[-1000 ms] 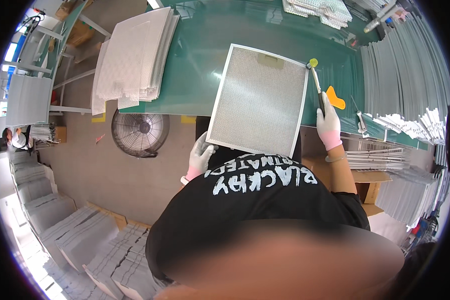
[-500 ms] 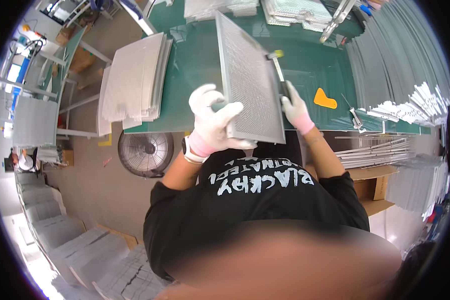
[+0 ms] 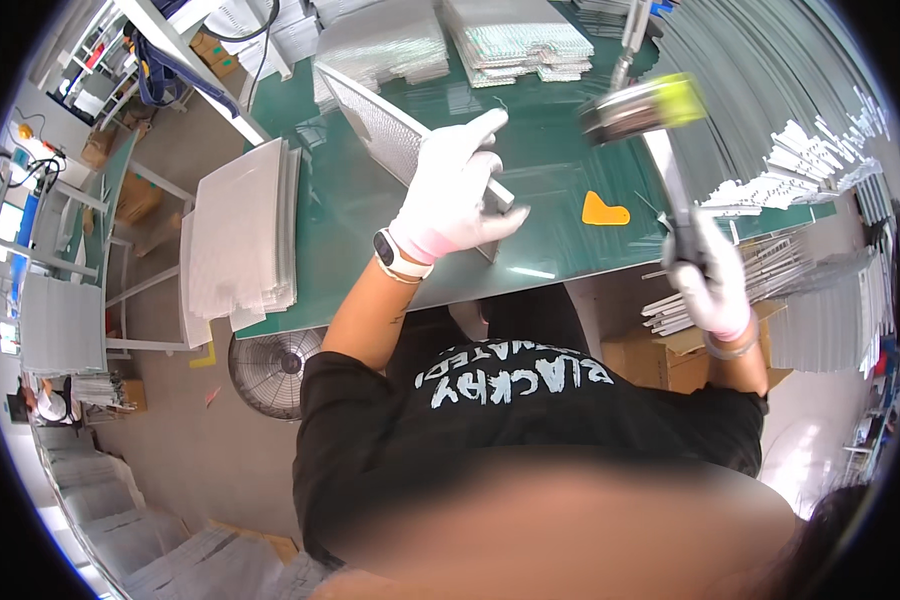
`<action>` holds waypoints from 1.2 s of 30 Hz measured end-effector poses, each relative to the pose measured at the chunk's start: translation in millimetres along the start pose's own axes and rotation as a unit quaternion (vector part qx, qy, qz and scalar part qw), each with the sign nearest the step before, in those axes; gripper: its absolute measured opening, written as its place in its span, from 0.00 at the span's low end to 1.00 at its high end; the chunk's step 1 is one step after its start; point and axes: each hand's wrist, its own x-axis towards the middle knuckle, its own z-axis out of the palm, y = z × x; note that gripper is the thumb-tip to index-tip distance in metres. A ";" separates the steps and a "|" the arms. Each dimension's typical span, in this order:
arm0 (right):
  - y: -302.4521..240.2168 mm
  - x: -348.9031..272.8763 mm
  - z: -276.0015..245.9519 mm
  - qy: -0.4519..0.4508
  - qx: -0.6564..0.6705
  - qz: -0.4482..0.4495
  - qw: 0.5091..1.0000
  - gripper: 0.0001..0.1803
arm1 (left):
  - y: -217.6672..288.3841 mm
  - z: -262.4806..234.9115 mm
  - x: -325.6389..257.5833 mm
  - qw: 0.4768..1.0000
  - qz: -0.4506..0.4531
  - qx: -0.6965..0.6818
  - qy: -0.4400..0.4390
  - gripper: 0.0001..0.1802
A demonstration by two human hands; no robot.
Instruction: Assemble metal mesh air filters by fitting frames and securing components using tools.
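Note:
A framed metal mesh panel (image 3: 378,130) stands tilted on edge on the green table (image 3: 560,240). My left hand (image 3: 452,188), in a white glove, grips the panel's near end, hiding part of the frame; the index finger sticks out. Raised at the right, my gloved right hand (image 3: 712,280) is closed around the dark handle of a hammer (image 3: 675,180). The hammer's head, dark at one end and yellow-green at the other, is smeared by motion and apart from the panel. Between the hands, a flat orange L-shaped piece (image 3: 604,209) lies on the table.
Stacked pale sheets (image 3: 238,230) overhang the table's left end. Further mesh panels (image 3: 515,42) are piled along the far side. Long grey strips (image 3: 750,70) fill the right end. Below are a floor fan (image 3: 270,372) and a cardboard box (image 3: 660,362).
My right hand has swung the hammer up and right, away from the panel. The panel has tipped and moved left, and my left hand has shifted up along its edge. The view has turned too.

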 end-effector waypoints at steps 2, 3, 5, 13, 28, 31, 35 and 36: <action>-2.0 -8.5 -5.6 0.046 0.089 -0.018 0.995 0.31 | -0.2 8.6 6.9 1.000 -0.007 -0.009 0.024 0.24; -3.5 -10.1 -4.3 0.064 0.090 -0.029 0.993 0.32 | -0.4 12.2 9.9 1.000 -0.001 -0.013 0.025 0.24; -22.2 18.2 3.5 -0.096 -0.168 0.000 0.981 0.33 | -4.2 17.7 11.5 1.000 -0.008 -0.004 0.016 0.23; -18.1 -6.7 6.5 0.016 -0.127 0.059 0.990 0.32 | -2.1 20.4 11.9 1.000 0.002 -0.009 0.012 0.22; 140.4 14.1 150.7 -0.169 -0.293 0.212 0.917 0.35 | -40.4 -45.8 -69.5 0.987 -0.003 -0.045 0.154 0.21; 132.3 79.8 169.0 -0.115 -0.243 0.148 0.952 0.39 | -78.9 -85.8 -79.9 0.953 -0.007 -0.164 0.255 0.22; 149.9 136.7 206.9 -0.023 -0.102 0.155 0.982 0.42 | -88.6 -126.4 -42.7 0.829 -0.052 -0.382 0.405 0.28; 151.7 145.4 216.7 0.041 0.006 0.198 0.979 0.41 | -90.0 -137.7 -35.3 0.744 -0.025 -0.529 0.408 0.30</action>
